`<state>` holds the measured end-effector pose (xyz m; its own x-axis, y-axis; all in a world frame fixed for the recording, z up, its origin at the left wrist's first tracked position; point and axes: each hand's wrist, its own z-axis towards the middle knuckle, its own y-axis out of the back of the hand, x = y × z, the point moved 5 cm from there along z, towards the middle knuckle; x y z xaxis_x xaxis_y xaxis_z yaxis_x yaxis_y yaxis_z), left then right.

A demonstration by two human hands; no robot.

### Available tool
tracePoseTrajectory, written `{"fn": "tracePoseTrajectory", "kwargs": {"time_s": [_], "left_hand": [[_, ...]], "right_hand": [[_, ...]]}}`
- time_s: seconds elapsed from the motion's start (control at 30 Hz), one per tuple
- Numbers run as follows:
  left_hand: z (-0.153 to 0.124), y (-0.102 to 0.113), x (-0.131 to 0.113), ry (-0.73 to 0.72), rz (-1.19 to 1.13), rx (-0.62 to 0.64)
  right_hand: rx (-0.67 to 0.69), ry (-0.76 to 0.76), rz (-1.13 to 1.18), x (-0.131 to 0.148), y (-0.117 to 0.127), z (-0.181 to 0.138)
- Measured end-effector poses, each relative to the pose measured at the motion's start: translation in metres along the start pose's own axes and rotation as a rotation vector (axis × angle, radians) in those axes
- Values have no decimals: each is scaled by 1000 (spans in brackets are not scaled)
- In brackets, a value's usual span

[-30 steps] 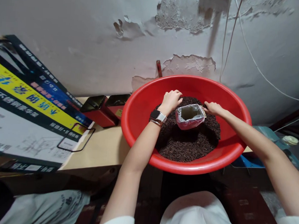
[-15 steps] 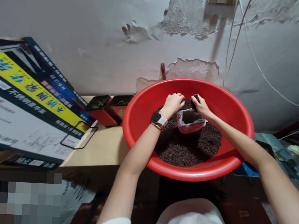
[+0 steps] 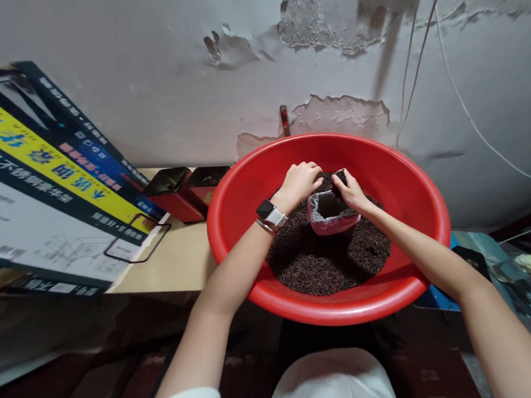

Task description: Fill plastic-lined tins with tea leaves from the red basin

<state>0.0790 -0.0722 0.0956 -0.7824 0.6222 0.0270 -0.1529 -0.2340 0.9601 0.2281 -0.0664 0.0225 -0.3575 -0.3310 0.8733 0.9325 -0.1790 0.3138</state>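
Note:
A large red basin (image 3: 401,164) holds a heap of loose dark tea leaves (image 3: 319,276). Standing in the heap is an open reddish container (image 3: 335,227) lined with a clear plastic bag that folds over its rim. My right hand (image 3: 352,193) is closed round a clump of tea leaves at the container's far right rim. Just behind the far left rim is my left hand (image 3: 298,184), back upward, its fingers curled down toward the leaves. What those fingers hold is hidden from me. A watch (image 3: 270,212) sits on the left wrist.
Left of the basin, two red tins with dark tops (image 3: 174,194) stand on a pale wooden surface (image 3: 177,265), beside large printed cartons (image 3: 61,194). Behind is a peeling wall (image 3: 165,69) with hanging cables (image 3: 407,82). A glass-like table (image 3: 502,265) stands at the right.
The whole view has shifted slightly. My right hand has moved a little closer to my left hand, and more of the tea leaves in its grip shows.

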Motion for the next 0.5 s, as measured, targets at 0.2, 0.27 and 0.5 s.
{"fn": "tracePoseTrajectory", "kwargs": {"time_s": [0.2,0.27,0.5], "left_hand": [[0,2,4,36,-13,8],[0,3,8,60,-34,-6],[-1,10,22,115,-78,-47]], "right_hand": [[36,-22,96,0,-2,2],[60,-51,164,-2,-4,3],[68,-88,206,-7,-5,5]]}}
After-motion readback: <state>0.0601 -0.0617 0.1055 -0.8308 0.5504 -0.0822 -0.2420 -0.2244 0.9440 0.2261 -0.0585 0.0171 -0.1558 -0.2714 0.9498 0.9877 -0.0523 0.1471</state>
